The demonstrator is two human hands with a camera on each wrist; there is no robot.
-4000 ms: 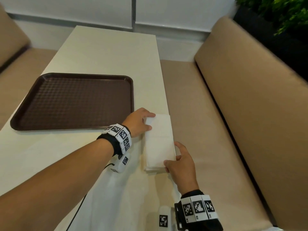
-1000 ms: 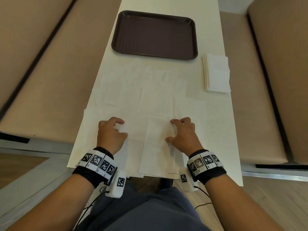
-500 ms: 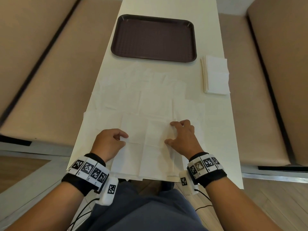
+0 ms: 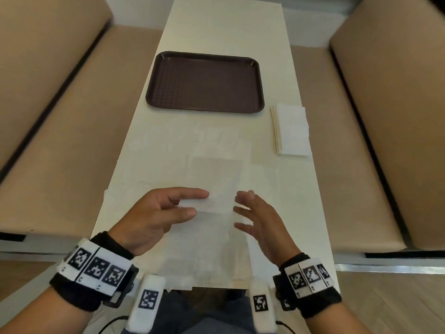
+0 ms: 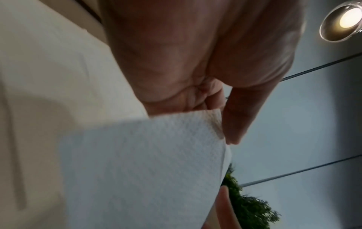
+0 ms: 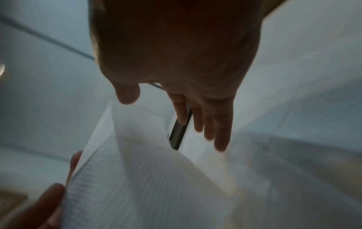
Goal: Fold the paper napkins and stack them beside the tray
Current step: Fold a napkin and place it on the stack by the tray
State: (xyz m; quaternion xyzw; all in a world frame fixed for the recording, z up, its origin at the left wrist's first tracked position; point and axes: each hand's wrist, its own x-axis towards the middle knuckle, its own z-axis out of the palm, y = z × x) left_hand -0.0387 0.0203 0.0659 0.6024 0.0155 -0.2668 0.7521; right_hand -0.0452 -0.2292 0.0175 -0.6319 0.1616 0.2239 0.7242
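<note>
A white paper napkin [image 4: 214,203] is partly lifted off the near end of the table. My left hand [image 4: 195,202] pinches its left edge between thumb and index finger; the left wrist view shows that napkin [image 5: 147,162] against my left hand [image 5: 225,124]. My right hand [image 4: 240,209] hovers at the napkin's right edge with fingers spread and straight, holding nothing. In the right wrist view the right hand [image 6: 176,116] sits above the raised napkin [image 6: 137,178]. A stack of folded napkins [image 4: 291,130] lies by the near right corner of the brown tray [image 4: 204,83].
Several unfolded napkins [image 4: 168,150] lie flat and overlapping across the cream table [image 4: 228,27] between the tray and me. Tan bench seats [image 4: 60,141] run along both long sides of the table. The stack sits close to the table's right edge.
Both hands have come up off the flat napkins. The left hand now pinches a raised napkin edge, and the right hand has uncurled its fingers beside it.
</note>
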